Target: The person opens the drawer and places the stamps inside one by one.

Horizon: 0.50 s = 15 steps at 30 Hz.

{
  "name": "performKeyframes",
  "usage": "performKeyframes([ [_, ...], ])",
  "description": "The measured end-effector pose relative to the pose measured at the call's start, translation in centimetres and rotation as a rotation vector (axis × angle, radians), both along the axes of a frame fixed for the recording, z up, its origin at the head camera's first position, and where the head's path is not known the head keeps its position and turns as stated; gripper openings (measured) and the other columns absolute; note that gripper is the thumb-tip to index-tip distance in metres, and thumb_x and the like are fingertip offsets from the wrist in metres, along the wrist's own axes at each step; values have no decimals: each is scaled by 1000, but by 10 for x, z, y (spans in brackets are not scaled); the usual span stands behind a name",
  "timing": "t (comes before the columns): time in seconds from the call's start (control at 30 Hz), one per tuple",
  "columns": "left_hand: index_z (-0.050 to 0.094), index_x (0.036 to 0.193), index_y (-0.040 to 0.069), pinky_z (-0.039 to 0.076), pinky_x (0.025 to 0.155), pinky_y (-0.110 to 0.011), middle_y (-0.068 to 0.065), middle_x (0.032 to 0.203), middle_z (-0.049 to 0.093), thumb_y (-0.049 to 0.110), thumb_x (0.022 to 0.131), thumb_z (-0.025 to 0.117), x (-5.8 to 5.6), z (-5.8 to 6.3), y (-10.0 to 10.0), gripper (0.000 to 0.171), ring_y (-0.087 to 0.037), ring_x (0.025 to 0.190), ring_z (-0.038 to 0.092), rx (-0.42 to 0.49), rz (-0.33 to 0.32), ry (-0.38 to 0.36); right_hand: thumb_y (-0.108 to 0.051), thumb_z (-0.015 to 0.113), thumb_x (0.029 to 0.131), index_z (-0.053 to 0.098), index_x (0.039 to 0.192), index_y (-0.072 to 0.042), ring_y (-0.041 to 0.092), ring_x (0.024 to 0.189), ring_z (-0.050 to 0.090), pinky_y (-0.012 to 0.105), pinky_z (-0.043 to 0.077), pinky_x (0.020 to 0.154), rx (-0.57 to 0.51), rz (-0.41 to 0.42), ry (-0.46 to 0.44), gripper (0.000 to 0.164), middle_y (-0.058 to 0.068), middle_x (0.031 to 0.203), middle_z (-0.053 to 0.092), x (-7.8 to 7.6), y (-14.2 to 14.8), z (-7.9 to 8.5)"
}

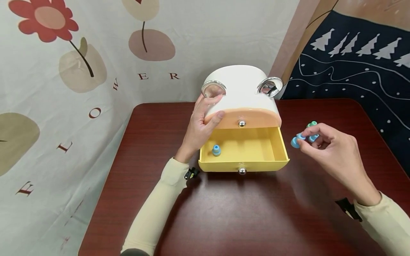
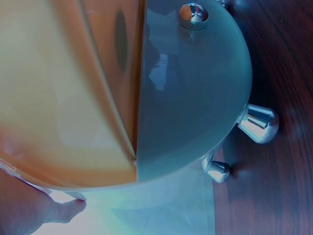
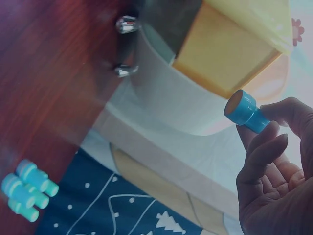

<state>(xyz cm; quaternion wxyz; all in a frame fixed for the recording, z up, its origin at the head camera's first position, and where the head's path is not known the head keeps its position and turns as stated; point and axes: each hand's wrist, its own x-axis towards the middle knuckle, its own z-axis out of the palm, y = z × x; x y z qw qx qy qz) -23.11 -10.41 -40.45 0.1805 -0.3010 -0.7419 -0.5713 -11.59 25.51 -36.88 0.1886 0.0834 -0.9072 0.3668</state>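
Two cream sleeves (image 1: pixel 164 208) nearest, one blue piece (image 1: pixel 294 142) pinched

Right grip (image 1: pixel 336 149) pinches that single blue piece between thumb and fingertips; its round tan end shows in the right wrist view. Left grip (image 1: pixel 198 128) holds the side of one white cabinet (image 1: pixel 240 83), thumb on the orange front (image 1: pixel 262 119).

One yellow drawer (image 1: pixel 243 166) stands pulled out between the two grips, with a second blue piece (image 1: pixel 216 150) inside, just beside the left grip. Beyond the right grip's fingers lies a cluster of blue and green pieces (image 3: pixel 29 191), overlapping too much to count. Two silver-rimmed discs (image 1: pixel 270 88) top the cabinet, one right by the left grip's fingers. Three silver knobs show across the views, the third on a bluish lower front (image 2: pixel 195 78).

Under both grips spreads one dark red-brown desk (image 1: pixel 224 213), glossy and grained. Past the left grip hangs white cloth (image 1: pixel 205 35) lettered F, L, O, W, E, R; past the right grip, navy cloth (image 1: pixel 346 85) with six white trees.
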Motion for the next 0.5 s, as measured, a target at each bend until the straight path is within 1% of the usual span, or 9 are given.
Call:
performKeyframes([
  [0.07, 64, 148, 10, 14, 130, -44, -4, 154, 62, 45, 109, 67, 0, 0, 0, 53, -19, 161, 23, -3, 4, -1, -10, 94, 87, 79, 99, -18, 2, 66, 55, 13, 43, 62, -5, 11, 11, 21, -2, 78, 68, -1, -6, 3],
  [0.13, 64, 148, 9, 14, 130, -45, -4, 154, 62, 47, 108, 67, 0, 0, 0, 55, -19, 161, 24, -2, 5, 1, -10, 94, 87, 79, 100, -18, 3, 66, 55, 13, 43, 62, -6, 31, 20, 21, -3, 78, 69, -1, -11, 5],
  [0.2, 64, 148, 9, 15, 130, -45, -4, 154, 62, 42, 108, 68, 0, 0, -1, 52, -19, 161, 24, 0, 5, -1, -9, 93, 88, 79, 100, -18, 3, 66, 55, 13, 43, 61, -1, 55, 31, 20, -5, 76, 68, -3, -16, 6],
  [0.3, 64, 149, 9, 21, 128, -45, -3, 154, 62, 31, 107, 71, 0, 0, 0, 47, -18, 159, 26, 4, 7, -10, -8, 91, 89, 80, 101, -17, 4, 66, 55, 14, 43, 60, 5, 83, 55, 20, -7, 73, 67, -5, -22, 9],
  [0.4, 64, 149, 10, 19, 128, -44, -3, 155, 61, 23, 107, 72, 0, 0, 0, 45, -18, 160, 24, 4, 5, -15, -7, 91, 89, 79, 100, -18, 4, 65, 54, 15, 42, 59, 5, 90, 77, 20, -7, 71, 64, -7, -26, 12],
  [0.5, 64, 149, 10, 14, 130, -44, -4, 154, 62, 20, 107, 71, 0, 0, 0, 44, -18, 161, 23, 2, 3, -9, -7, 92, 88, 79, 101, -18, 4, 64, 55, 15, 43, 58, -4, 100, 75, 21, -7, 71, 64, -8, -32, 14],
])
